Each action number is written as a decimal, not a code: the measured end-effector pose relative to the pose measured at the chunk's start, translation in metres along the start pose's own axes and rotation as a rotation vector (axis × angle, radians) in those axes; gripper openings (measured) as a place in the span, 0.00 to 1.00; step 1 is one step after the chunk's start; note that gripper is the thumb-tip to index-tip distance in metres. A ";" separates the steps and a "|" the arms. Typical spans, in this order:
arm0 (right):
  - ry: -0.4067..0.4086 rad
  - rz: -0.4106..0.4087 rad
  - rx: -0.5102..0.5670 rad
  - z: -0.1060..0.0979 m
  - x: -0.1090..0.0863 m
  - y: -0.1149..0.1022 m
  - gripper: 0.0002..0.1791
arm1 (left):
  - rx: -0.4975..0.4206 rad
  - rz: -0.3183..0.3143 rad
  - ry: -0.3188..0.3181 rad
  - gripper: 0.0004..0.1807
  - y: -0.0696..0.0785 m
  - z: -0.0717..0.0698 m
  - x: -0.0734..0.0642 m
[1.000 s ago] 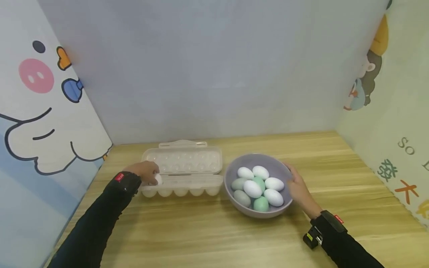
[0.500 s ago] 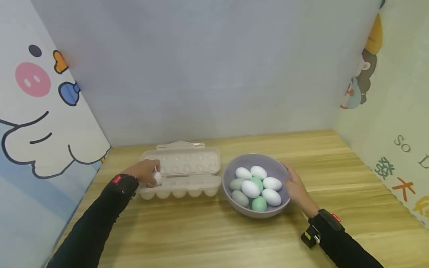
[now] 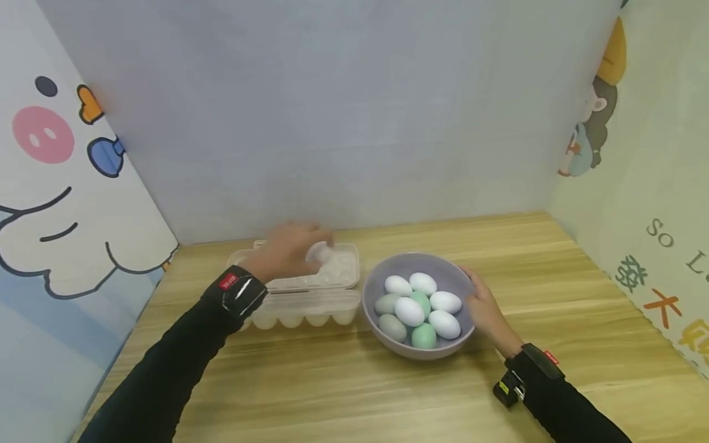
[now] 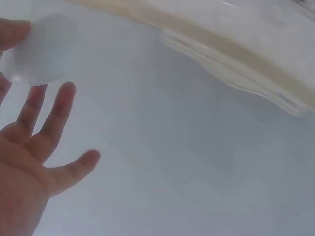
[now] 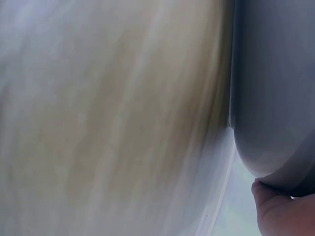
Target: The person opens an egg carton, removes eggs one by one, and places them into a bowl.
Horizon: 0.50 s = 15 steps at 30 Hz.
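My left hand (image 3: 288, 251) pinches a white egg (image 3: 319, 252) above the open lid of a clear plastic egg carton (image 3: 310, 300). In the left wrist view the same egg (image 4: 44, 51) sits between the thumb and fingers, while the other fingers are spread. To the right stands a grey-purple bowl (image 3: 378, 264) holding several white, pale green and greyish eggs (image 3: 410, 312). My right hand (image 3: 484, 306) grips the bowl's right rim. The right wrist view shows a thumb (image 5: 275, 206) against the bowl's wall (image 5: 275, 123); the other fingers are hidden there.
Everything stands on a wood-grain table (image 3: 310, 394). A plain grey-white wall (image 3: 343, 123) rises behind it. Printed panels with cartoon figures close off the left (image 3: 50, 227) and right (image 3: 631, 203) sides.
My left hand has lifted the white egg from the carton's left end and moved right and back, over the lid. The right hand stays on the bowl. The head view has shifted slightly.
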State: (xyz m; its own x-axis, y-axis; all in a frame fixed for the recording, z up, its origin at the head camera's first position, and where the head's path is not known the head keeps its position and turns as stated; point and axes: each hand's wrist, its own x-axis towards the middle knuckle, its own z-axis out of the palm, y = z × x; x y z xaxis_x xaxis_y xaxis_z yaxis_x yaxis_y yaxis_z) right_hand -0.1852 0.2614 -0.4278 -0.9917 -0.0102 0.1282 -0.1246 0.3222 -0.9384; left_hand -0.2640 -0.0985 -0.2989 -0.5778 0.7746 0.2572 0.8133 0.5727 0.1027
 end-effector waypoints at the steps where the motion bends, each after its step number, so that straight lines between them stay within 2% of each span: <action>1: 0.003 0.002 0.002 -0.002 0.000 0.000 0.34 | -0.003 0.053 0.020 0.21 0.009 0.003 0.012; 4: 0.016 -0.002 0.014 -0.005 0.000 0.000 0.34 | -0.061 0.160 0.008 0.21 0.036 0.015 0.046; 6: 0.020 -0.006 0.024 -0.005 0.000 0.000 0.33 | -0.083 0.189 -0.047 0.20 0.051 0.025 0.065; 8: 0.024 -0.005 0.032 -0.005 0.001 0.001 0.33 | -0.054 0.198 -0.121 0.21 0.064 0.037 0.081; 11: 0.025 0.006 0.048 -0.004 0.001 0.002 0.33 | 0.043 0.220 -0.214 0.24 0.079 0.055 0.100; 13: 0.022 0.014 0.054 -0.002 0.001 0.003 0.34 | 0.083 0.242 -0.254 0.25 0.085 0.066 0.108; 15: 0.024 0.018 0.059 -0.002 0.001 0.004 0.34 | 0.073 0.257 -0.273 0.24 0.087 0.076 0.114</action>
State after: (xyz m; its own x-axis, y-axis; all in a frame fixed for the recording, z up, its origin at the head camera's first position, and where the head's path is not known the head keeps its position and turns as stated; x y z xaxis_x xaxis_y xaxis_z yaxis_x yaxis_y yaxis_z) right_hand -0.1871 0.2641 -0.4308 -0.9929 0.0177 0.1180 -0.1091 0.2659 -0.9578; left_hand -0.2639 0.0604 -0.3336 -0.3601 0.9329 -0.0007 0.9329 0.3600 -0.0036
